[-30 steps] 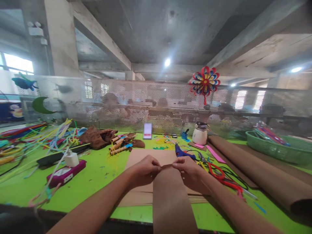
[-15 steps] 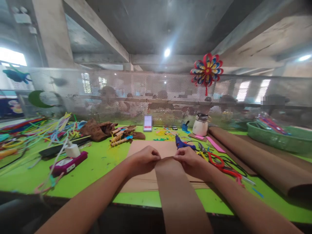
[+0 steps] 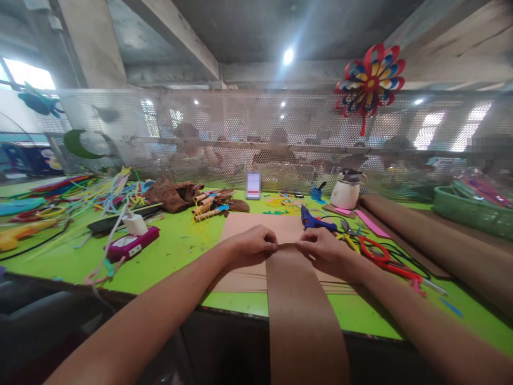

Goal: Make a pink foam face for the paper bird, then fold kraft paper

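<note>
meanwhile, at a cluttered green bench (image 3: 168, 256), a person's left hand (image 3: 252, 247) and right hand (image 3: 323, 251) meet at the far end of a long strip of brown paper (image 3: 302, 315), the fingers of each closed in a pinch on a corner of that end, the two hands near each other with the strip's top edge stretched between them. the strip runs from the hands toward the camera and hangs over the near edge of the bench. beneath its far end lies a stack of brown card sheets (image 3: 256, 227), flat on the bench. just beyond the right hand rests a blue glue gun (image 3: 312, 220), and to its right lie red-handled scissors (image 3: 374, 251) among dark cords. a white pot (image 3: 347, 191) stands farther back, beside large rolls of brown paper (image 3: 433, 240) on the right. a green basket (image 3: 468, 214) sits at the far right. on the left, a pink box (image 3: 130, 245) carries a white charger (image 3: 135, 223), with a tangle of coloured pipe cleaners (image 3: 80, 198) behind. a phone (image 3: 253, 185) stands upright against the mesh screen (image 3: 240, 133), where a paper pinwheel (image 3: 371, 72) hangs.
</note>
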`<state>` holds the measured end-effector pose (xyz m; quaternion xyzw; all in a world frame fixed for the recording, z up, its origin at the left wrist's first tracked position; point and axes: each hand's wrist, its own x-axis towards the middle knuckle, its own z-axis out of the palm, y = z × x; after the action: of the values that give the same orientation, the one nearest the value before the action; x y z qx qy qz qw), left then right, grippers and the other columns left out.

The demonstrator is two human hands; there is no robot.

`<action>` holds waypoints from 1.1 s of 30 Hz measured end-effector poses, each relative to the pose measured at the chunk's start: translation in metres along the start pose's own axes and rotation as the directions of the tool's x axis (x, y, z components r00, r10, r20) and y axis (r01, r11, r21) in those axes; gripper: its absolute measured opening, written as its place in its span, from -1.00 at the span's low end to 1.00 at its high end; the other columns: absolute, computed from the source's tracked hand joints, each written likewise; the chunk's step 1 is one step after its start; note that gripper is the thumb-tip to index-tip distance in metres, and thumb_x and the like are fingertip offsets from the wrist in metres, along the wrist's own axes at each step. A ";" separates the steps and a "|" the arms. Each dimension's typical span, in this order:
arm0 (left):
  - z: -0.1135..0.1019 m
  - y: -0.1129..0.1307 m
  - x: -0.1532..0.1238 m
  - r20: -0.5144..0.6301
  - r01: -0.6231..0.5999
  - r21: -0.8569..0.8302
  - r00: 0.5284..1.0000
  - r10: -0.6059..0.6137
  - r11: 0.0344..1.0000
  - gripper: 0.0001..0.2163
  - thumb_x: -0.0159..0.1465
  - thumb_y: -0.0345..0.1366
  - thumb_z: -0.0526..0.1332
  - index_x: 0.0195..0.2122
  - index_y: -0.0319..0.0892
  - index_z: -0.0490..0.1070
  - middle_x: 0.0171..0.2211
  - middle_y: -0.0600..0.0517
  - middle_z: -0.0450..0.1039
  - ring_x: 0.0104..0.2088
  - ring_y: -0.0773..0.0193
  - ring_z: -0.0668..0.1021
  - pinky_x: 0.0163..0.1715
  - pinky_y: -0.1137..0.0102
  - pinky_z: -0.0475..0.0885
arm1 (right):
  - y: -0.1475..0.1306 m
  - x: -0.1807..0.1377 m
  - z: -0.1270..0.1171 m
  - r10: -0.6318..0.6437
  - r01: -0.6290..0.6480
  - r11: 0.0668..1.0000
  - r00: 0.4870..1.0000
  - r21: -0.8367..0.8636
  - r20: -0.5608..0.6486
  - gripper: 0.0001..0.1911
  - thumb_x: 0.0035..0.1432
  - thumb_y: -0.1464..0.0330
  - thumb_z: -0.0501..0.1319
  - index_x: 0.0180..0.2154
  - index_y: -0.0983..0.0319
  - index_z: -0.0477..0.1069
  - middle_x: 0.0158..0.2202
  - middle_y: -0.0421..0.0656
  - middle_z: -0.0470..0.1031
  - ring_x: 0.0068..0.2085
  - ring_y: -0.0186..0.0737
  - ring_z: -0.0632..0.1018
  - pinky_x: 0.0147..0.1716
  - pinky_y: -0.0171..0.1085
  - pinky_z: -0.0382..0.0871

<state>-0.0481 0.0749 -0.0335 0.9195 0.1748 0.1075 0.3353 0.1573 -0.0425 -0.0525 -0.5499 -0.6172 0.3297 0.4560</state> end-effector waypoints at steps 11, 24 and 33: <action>0.004 0.006 0.003 -0.041 0.035 0.139 0.999 -0.029 0.990 -0.83 0.08 -0.34 0.21 -0.36 -0.33 0.52 -0.45 0.01 0.48 -0.44 0.32 0.43 -0.42 0.48 0.27 | 0.003 0.011 0.004 -0.267 0.295 0.811 0.955 -0.505 0.129 -0.88 0.05 0.39 0.22 -0.44 0.29 0.50 -0.47 -0.14 0.44 -0.41 -0.28 0.43 -0.39 -0.32 0.27; 0.001 0.003 0.000 -0.006 -0.003 0.335 1.000 0.005 0.942 -0.86 0.05 -0.41 0.15 -0.39 -0.24 0.49 -0.50 0.06 0.44 -0.50 0.36 0.38 -0.52 0.50 0.18 | -0.008 0.003 -0.002 -0.266 0.349 0.739 0.937 -0.576 0.226 -0.88 0.09 0.44 0.14 -0.44 0.25 0.43 -0.42 -0.17 0.45 -0.41 -0.32 0.41 -0.41 -0.36 0.21; -0.002 0.025 -0.008 0.080 -0.081 0.541 0.996 0.045 0.837 -0.81 -0.08 -0.46 0.17 -0.40 -0.20 0.43 -0.48 0.07 0.44 -0.49 0.32 0.39 -0.55 0.47 0.15 | -0.013 -0.006 -0.006 -0.260 0.405 0.605 0.914 -0.685 0.310 -0.94 0.03 0.46 0.15 -0.41 0.22 0.38 -0.40 -0.19 0.40 -0.42 -0.33 0.35 -0.44 -0.36 0.13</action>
<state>-0.0497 0.0556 -0.0162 0.9850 0.1570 0.0351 0.0626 0.1581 -0.0510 -0.0395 -0.5294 -0.8266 0.0092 0.1910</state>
